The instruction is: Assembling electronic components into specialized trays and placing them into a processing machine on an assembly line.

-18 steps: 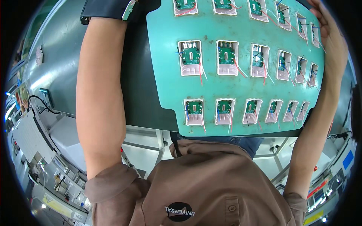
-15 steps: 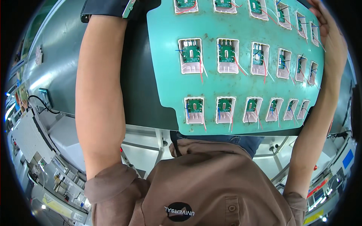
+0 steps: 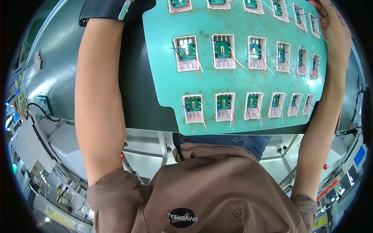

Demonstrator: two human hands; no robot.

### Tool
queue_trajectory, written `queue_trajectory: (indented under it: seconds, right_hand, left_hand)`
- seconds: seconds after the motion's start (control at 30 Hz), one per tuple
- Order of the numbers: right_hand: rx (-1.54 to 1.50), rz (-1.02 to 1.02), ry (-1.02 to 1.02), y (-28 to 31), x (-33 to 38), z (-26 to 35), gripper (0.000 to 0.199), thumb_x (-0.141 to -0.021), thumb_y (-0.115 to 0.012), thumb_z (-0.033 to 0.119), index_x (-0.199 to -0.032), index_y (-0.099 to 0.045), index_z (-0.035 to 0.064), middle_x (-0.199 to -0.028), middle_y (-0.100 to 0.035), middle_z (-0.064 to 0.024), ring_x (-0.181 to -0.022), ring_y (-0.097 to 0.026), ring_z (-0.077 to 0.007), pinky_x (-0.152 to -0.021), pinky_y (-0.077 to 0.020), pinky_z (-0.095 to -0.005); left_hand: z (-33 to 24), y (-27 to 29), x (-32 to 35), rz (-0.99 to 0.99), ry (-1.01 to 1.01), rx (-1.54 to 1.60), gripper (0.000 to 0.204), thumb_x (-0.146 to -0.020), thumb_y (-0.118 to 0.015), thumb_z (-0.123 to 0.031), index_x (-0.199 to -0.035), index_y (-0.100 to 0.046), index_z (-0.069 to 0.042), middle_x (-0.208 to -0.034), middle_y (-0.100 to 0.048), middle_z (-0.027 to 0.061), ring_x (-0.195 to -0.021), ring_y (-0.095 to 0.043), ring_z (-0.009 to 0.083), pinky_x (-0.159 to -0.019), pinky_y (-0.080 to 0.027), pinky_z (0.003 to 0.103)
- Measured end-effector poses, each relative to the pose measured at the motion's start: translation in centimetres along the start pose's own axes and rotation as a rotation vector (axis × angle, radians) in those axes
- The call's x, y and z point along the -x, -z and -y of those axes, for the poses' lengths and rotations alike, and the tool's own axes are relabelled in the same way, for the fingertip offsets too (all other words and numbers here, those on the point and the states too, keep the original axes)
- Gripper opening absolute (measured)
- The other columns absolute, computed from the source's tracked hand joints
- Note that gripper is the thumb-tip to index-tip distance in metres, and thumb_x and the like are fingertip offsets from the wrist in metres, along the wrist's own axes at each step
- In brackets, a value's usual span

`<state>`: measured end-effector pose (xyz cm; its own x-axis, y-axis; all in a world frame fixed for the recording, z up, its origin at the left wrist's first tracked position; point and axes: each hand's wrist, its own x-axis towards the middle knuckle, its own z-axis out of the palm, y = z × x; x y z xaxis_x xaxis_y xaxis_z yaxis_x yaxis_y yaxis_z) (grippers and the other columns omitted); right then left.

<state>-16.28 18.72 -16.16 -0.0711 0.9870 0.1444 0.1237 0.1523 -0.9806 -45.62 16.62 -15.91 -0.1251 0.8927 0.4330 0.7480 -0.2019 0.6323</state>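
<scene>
A large teal board (image 3: 211, 83) spreads before me on the dark table. Rows of rectangular openings hold white plastic housings (image 3: 224, 64). Inside them sit small green circuit boards (image 3: 187, 51) with thin red, white, blue and black wires. My right hand (image 3: 332, 19) is at the board's far right edge, fingers curled against its rim and partly cut off by the picture's edge. My left forearm reaches up along the board's left side, ending in a black wrist band (image 3: 103, 9) with a metallic and green piece. The left hand lies beyond the top edge, out of sight.
The dark tabletop (image 3: 134, 89) shows left of the board and ends near my waist. A small pale object (image 3: 37, 61) and a dark device with a black cable (image 3: 44, 104) lie at the left. White machinery (image 3: 33, 141) stands at lower left.
The whole view has turned slightly, so the board and my right hand appear a little further left and higher. My right hand keeps its place at the board's edge.
</scene>
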Motion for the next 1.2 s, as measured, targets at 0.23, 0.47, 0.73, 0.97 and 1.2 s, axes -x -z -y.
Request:
queue_trajectory:
  seconds: [0.23,0.47,0.73,0.97,1.2]
  right_hand:
    - [-0.072,0.029,-0.012,0.1,-0.1,-0.3,0.015,-0.097,-0.055,0.012,-0.093,-0.065,0.0005,-0.079,-0.064,-0.001,-0.062,-0.059,-0.0028,-0.055,-0.0485,-0.0142]
    - [-0.096,0.042,-0.02,-0.3,0.0,0.0,0.015,-0.097,-0.057,0.013,-0.092,-0.066,0.0014,-0.084,-0.065,-0.0009,-0.066,-0.058,-0.0023,-0.059,-0.0468,-0.0143]
    - [0.002,0.025,-0.002,0.2,0.3,0.4,0.016,-0.095,-0.058,0.013,-0.089,-0.067,0.0017,-0.08,-0.064,0.0008,-0.068,-0.056,-0.0035,-0.062,-0.0449,-0.0166]
    - [-0.054,0.033,0.045,-0.4,0.0,0.0,0.017,-0.093,-0.058,0.012,-0.088,-0.066,-0.002,-0.08,-0.064,-0.0015,-0.068,-0.056,-0.0058,-0.063,-0.0457,-0.0191]
    - [-0.035,0.045,0.034,-0.3,0.3,0.3,0.016,-0.092,-0.059,0.012,-0.086,-0.066,-0.0021,-0.074,-0.063,-0.0013,-0.067,-0.055,-0.0055,-0.062,-0.0449,-0.0198]
  left_hand:
    - [0.0,-0.5,-0.2,0.018,0.041,0.033,0.021,-0.086,-0.057,-0.012,-0.086,-0.066,0.007,-0.066,-0.063,0.0053,-0.062,-0.058,0.0104,-0.059,-0.045,0.025]
    - [-3.0,-0.1,0.1,0.046,0.183,-0.007,0.017,-0.088,-0.057,-0.01,-0.089,-0.064,0.005,-0.066,-0.059,0.0015,-0.061,-0.054,0.007,-0.058,-0.042,0.021]
    - [-0.7,-1.3,-0.4,0.041,0.114,0.125,0.013,-0.09,-0.056,-0.006,-0.093,-0.063,0.004,-0.071,-0.06,0.0004,-0.061,-0.053,0.0045,-0.057,-0.04,0.018]
    - [2.1,0.6,-0.7,0.089,0.133,-0.148,0.031,-0.094,-0.062,-0.032,-0.117,-0.071,-0.014,-0.082,-0.064,-0.0044,-0.067,-0.049,0.001,-0.061,-0.036,0.017]
    - [2.0,0.3,-0.6,0.073,0.146,-0.156,0.029,-0.092,-0.062,-0.029,-0.113,-0.072,-0.011,-0.081,-0.068,-0.0022,-0.072,-0.054,0.0017,-0.064,-0.038,0.019]
